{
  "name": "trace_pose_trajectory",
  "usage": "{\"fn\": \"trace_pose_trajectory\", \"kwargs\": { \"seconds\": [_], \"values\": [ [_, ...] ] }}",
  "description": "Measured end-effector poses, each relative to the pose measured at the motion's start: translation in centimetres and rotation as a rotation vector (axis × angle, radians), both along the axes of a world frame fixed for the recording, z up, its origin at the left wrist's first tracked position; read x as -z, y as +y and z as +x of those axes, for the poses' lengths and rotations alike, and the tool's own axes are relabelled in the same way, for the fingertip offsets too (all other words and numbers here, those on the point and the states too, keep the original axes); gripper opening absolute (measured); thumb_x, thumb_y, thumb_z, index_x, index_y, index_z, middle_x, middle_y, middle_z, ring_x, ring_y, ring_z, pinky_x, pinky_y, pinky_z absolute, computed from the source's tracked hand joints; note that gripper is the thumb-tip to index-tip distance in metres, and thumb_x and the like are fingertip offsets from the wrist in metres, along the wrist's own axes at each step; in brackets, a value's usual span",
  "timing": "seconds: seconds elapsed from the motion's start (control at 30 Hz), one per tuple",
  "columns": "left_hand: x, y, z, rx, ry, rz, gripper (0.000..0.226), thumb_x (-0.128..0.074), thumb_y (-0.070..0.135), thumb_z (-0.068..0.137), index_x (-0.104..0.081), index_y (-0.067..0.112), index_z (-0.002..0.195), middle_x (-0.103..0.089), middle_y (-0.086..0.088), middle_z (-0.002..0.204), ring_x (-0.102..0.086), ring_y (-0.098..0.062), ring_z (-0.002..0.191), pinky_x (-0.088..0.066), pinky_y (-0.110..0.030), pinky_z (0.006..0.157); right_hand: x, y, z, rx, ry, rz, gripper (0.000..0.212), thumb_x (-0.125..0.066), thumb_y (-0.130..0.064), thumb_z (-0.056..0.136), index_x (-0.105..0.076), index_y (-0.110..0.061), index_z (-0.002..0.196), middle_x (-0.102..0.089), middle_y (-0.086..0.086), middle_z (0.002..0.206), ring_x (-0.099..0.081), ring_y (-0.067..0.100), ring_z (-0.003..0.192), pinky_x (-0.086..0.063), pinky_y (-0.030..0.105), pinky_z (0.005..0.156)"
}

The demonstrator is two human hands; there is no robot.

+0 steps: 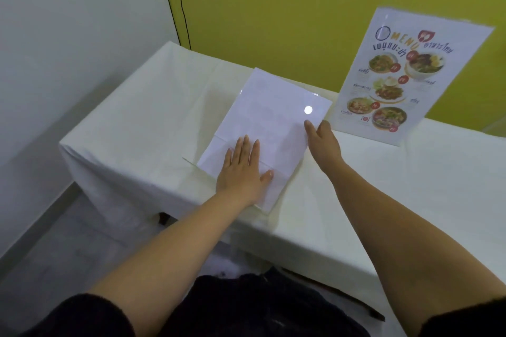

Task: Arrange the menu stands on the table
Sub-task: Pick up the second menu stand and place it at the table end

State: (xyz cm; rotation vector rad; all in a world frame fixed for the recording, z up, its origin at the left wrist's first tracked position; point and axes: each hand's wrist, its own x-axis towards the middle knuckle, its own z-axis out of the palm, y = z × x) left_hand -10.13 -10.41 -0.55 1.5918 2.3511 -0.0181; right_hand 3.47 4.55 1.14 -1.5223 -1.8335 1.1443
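Observation:
A clear acrylic menu stand [271, 115] lies flat on the white-clothed table [137, 128], its white paper back facing up. My left hand [242, 169] rests palm down on its near end, fingers spread. My right hand [324, 142] touches the stand's right edge, thumb on top of the sheet. A second menu stand [408, 76] stands upright at the back right, showing a colourful food menu.
A yellow-green wall [287, 8] runs right behind the table, with a white wall [68, 35] to the left. The table's left end and front edge drop to a grey floor [54, 241]. A black cable [180, 0] hangs down the wall corner.

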Motion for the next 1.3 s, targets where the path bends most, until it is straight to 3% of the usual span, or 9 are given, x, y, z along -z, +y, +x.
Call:
{"fn": "trace_pose_trajectory", "kwargs": {
  "seconds": [0.23, 0.5, 0.67, 0.73, 0.87, 0.97, 1.07, 1.2, 1.3],
  "values": [
    [0.4, -0.5, 0.3, -0.006, 0.007, 0.095, 0.087, -0.024, 0.064, 0.097, 0.013, 0.014, 0.158, 0.019, -0.011, 0.164, 0.017, -0.023, 0.153, 0.006, -0.042, 0.123, -4.0, 1.4, -2.3, 0.179, 0.849, -0.473, 0.013, -0.051, -0.022, 0.101, -0.057, -0.02, 0.112, -0.069, 0.002, 0.107, -0.068, 0.018, 0.091, -0.056, 0.028, 0.068],
    [-3.4, 2.6, 4.0, -0.006, 0.001, 0.242, 0.094, -0.028, 0.067, 0.095, 0.02, 0.014, 0.156, 0.024, -0.018, 0.162, 0.015, -0.035, 0.152, 0.002, -0.051, 0.122, -6.3, 0.4, -3.2, 0.032, 1.028, -0.481, 0.032, -0.045, -0.019, 0.103, -0.052, -0.013, 0.133, -0.063, 0.013, 0.127, -0.065, 0.027, 0.107, -0.056, 0.035, 0.08],
    [-5.4, 3.9, 4.8, -0.082, -0.014, 0.392, 0.074, -0.035, 0.025, 0.105, 0.015, 0.012, 0.157, 0.013, -0.018, 0.164, 0.004, -0.036, 0.153, -0.019, -0.049, 0.121, -9.2, 0.0, -3.7, 0.016, 1.095, -0.473, 0.018, -0.049, -0.017, 0.101, -0.051, -0.014, 0.119, -0.063, 0.016, 0.13, -0.063, 0.033, 0.116, -0.053, 0.047, 0.097],
    [-6.3, 4.2, 4.9, -0.096, -0.066, 0.444, 0.077, -0.036, 0.003, 0.099, 0.011, 0.015, 0.158, 0.009, -0.014, 0.166, 0.0, -0.033, 0.153, -0.025, -0.047, 0.119, -10.6, -0.4, -3.8, 0.033, 1.063, -0.441, 0.004, -0.054, -0.018, 0.099, -0.05, -0.017, 0.102, -0.067, 0.009, 0.111, -0.065, 0.027, 0.102, -0.052, 0.044, 0.093],
    [-8.4, 4.4, 4.4, -0.104, -0.082, 0.61, 0.078, -0.038, -0.008, 0.092, -0.01, 0.017, 0.16, -0.021, -0.012, 0.164, -0.029, -0.029, 0.147, -0.035, -0.04, 0.11, -12.3, -0.8, -3.8, 0.059, 0.947, -0.343, 0.025, -0.069, -0.031, 0.09, -0.045, -0.021, 0.092, -0.063, -0.002, 0.094, -0.064, 0.02, 0.087, -0.052, 0.036, 0.077],
    [-9.7, 4.9, 3.2, -0.154, -0.029, 0.758, 0.064, -0.042, -0.003, 0.093, -0.034, 0.018, 0.153, -0.055, -0.006, 0.142, -0.058, -0.029, 0.119, -0.049, -0.042, 0.08, -12.5, -0.6, -3.8, 0.037, 0.85, -0.27, 0.028, -0.064, -0.049, 0.089, -0.053, -0.025, 0.098, -0.067, -0.01, 0.118, -0.067, 0.014, 0.109, -0.053, 0.042, 0.096],
    [-10.6, 5.1, 1.8, -0.189, 0.024, 0.849, 0.047, -0.043, 0.003, 0.097, -0.045, 0.015, 0.142, -0.065, -0.006, 0.124, -0.067, -0.034, 0.097, -0.039, -0.037, 0.057, -12.4, -1.1, -4.3, -0.039, 0.683, -0.139, 0.033, -0.048, -0.059, 0.094, -0.058, -0.037, 0.116, -0.056, -0.016, 0.132, -0.054, 0.009, 0.126, -0.039, 0.045, 0.111],
    [-11.6, 5.1, -0.1, -0.275, -0.086, 0.965, 0.033, -0.041, 0.011, 0.101, -0.048, 0.009, 0.133, -0.066, -0.007, 0.122, -0.068, -0.035, 0.094, -0.039, -0.034, 0.059, -10.3, -1.6, -4.9, -0.188, 0.351, 0.159, 0.059, -0.047, -0.055, 0.096, -0.032, -0.039, 0.151, -0.034, -0.017, 0.155, -0.032, -0.001, 0.141, -0.028, 0.027, 0.112],
    [-11.6, 5.3, -1.8, -0.374, -0.244, 0.991, 0.033, -0.038, 0.017, 0.104, -0.047, 0.008, 0.135, -0.068, -0.005, 0.124, -0.067, -0.032, 0.103, -0.049, -0.036, 0.071, -7.3, -0.9, -4.7, -0.202, 0.02, 0.382, 0.07, -0.049, -0.061, 0.092, -0.018, -0.047, 0.153, -0.012, -0.002, 0.166, -0.015, 0.017, 0.153, -0.028, 0.042, 0.116]
  ]
}}
